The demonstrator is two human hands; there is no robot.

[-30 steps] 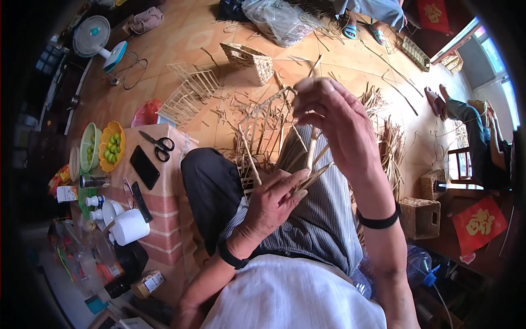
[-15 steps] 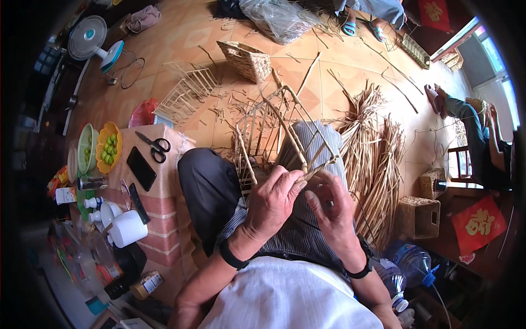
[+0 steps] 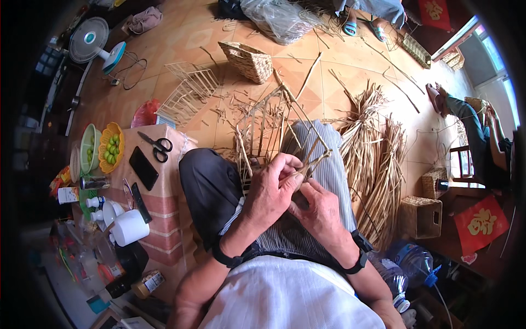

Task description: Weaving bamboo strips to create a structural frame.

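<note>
A basket frame (image 3: 291,122) of thin rods, partly wrapped in dried plant strand, leans over my knees. My left hand (image 3: 272,189) is closed in a pinch on its near corner. Against it, my right hand (image 3: 320,209) has thumb and fingers pressed together at the dried plant strand (image 3: 310,170) on that corner. The fingertips partly hide the strand's end. Both wrists wear dark bands. My lap, in dark and striped cloth, lies beneath.
Bundles of dried stalks (image 3: 378,159) lie on the floor to the right. Ahead are a woven basket (image 3: 247,60) and a bare rod frame (image 3: 189,90). The table (image 3: 164,211) at left holds scissors (image 3: 158,147), a phone (image 3: 144,168) and fruit bowls. Another person sits far right.
My right hand has moved left and its fingers have closed in beside my left hand. The near corner of the frame has shifted slightly left and up.
</note>
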